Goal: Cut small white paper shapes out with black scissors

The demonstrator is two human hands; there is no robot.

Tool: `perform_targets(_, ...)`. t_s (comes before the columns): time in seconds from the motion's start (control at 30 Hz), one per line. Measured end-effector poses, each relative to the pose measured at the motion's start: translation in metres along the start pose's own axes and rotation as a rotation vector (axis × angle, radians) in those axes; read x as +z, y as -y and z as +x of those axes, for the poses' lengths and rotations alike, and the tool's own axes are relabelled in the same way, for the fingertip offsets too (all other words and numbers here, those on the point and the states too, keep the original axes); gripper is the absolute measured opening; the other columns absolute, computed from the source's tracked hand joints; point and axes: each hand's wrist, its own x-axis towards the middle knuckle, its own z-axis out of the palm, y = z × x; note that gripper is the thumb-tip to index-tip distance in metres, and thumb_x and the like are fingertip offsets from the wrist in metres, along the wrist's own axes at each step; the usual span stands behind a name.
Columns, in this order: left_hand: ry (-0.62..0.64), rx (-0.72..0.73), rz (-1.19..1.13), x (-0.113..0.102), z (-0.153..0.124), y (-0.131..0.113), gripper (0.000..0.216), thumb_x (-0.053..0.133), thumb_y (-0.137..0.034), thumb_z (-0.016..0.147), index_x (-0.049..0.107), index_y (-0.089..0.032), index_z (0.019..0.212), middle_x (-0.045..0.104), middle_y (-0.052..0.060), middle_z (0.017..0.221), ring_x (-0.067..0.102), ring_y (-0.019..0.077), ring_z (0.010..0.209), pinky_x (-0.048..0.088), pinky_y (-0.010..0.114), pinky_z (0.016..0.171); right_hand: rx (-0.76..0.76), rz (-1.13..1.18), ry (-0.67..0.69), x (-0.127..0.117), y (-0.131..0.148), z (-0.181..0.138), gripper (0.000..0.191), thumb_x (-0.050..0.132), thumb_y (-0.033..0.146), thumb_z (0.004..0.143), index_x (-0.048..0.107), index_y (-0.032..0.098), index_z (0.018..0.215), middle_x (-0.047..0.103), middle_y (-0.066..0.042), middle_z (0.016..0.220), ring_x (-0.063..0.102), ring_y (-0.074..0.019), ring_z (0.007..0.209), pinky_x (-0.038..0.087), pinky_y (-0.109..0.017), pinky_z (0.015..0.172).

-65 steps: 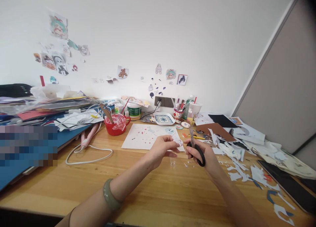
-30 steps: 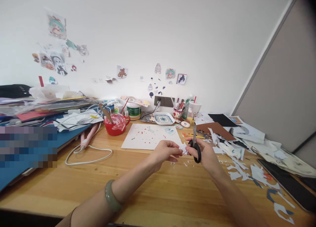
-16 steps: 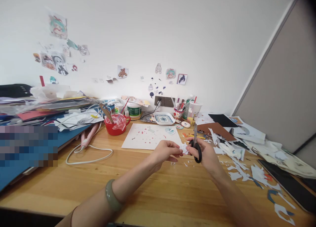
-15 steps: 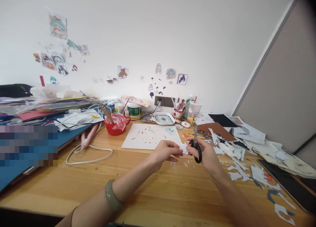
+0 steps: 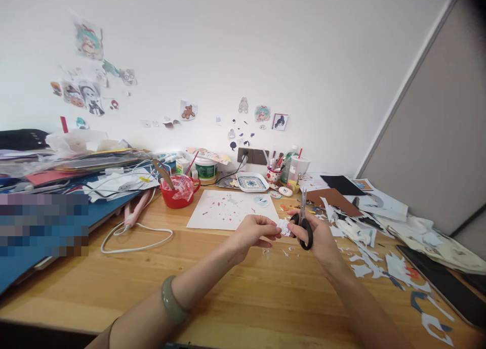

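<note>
**Two hands, a small cutout and a pair of scissors just in front of the white sheet**

A white sheet (image 5: 224, 212) dotted with small coloured bits lies flat on the wooden worktop (image 5: 246, 298), and everything here is placed from it.

Just in front of the sheet's near right corner, the left hand (image 5: 252, 232) holds a small white paper cutout (image 5: 283, 226) above the wood. Its fingers (image 5: 271, 229) are pinched together on the cutout's left edge. A pale green bracelet (image 5: 171, 301) sits on that wrist, well in front of the sheet.

Right of the same corner, the right hand (image 5: 317, 235) grips black-handled scissors (image 5: 304, 222). Its fingers are curled shut through the loops, and the blades point upward and away from the person. The blades stand close together, but how far apart they are at the tips is too small to tell. The cutout sits between the two hands, touching or almost touching the scissors near the pivot.

A few tiny white snippets lie on the wood in front of the sheet, under the hands. Farther right of the sheet, a spread of paper scraps (image 5: 364, 263) covers the worktop. Behind the sheet's left corner stands a red mug (image 5: 178, 191) stuffed with crumpled clear wrap. Behind its far edge sits a patterned dish (image 5: 252, 182). Left of the sheet a white cable (image 5: 132, 237) loops over the wood. Behind its right corner lies a piece of brown card (image 5: 332, 197).
</note>
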Motion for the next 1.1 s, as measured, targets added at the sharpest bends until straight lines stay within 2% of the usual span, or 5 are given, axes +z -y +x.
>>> perform_targets(0.23, -0.051, 0.052, -0.064, -0.001, -0.002, -0.007, 0.024, 0.067, -0.032, 0.056, 0.059, -0.014, 0.068, 0.06, 0.005, 0.07, 0.053, 0.0113, 0.066, 0.042, 0.021, 0.057, 0.007, 0.035, -0.046, 0.001, 0.01, -0.003, 0.03, 0.058, 0.034, 0.067, 0.051, 0.016, 0.09, 0.05, 0.001, 0.058, 0.048, -0.0115, 0.05, 0.033, -0.022, 0.041)
perform_targets(0.47, -0.175, 0.175, -0.169, -0.005, -0.002, -0.014, 0.027, 0.066, -0.034, 0.057, 0.058, -0.013, 0.071, 0.059, 0.005, 0.073, 0.051, 0.0103, 0.066, 0.042, 0.021, 0.058, 0.027, -0.061, 0.278, 0.006, 0.005, -0.007, 0.029, 0.051, 0.036, 0.073, 0.051, 0.015, 0.093, 0.053, 0.001, 0.061, 0.051, -0.0132, 0.056, 0.035, -0.022, 0.046)
perform_targets(0.63, -0.182, 0.164, -0.211, -0.003, -0.002, -0.013, 0.027, 0.067, -0.032, 0.056, 0.057, -0.013, 0.072, 0.061, 0.006, 0.075, 0.053, 0.0109, 0.067, 0.043, 0.021, 0.059, -0.02, -0.126, 0.386, 0.01, 0.005, -0.008, 0.025, 0.05, 0.033, 0.074, 0.053, 0.017, 0.092, 0.051, 0.0, 0.066, 0.05, -0.0124, 0.06, 0.038, -0.022, 0.05)
perform_targets(1.1, -0.136, 0.181, -0.219, -0.003, -0.001, -0.008, 0.022, 0.066, -0.031, 0.058, 0.055, -0.013, 0.067, 0.061, 0.005, 0.076, 0.053, 0.0096, 0.067, 0.044, 0.022, 0.06, -0.05, -0.173, 0.375, 0.011, 0.012, -0.01, 0.021, 0.05, 0.032, 0.073, 0.055, 0.017, 0.087, 0.051, 0.001, 0.063, 0.048, -0.0114, 0.056, 0.038, -0.021, 0.049)
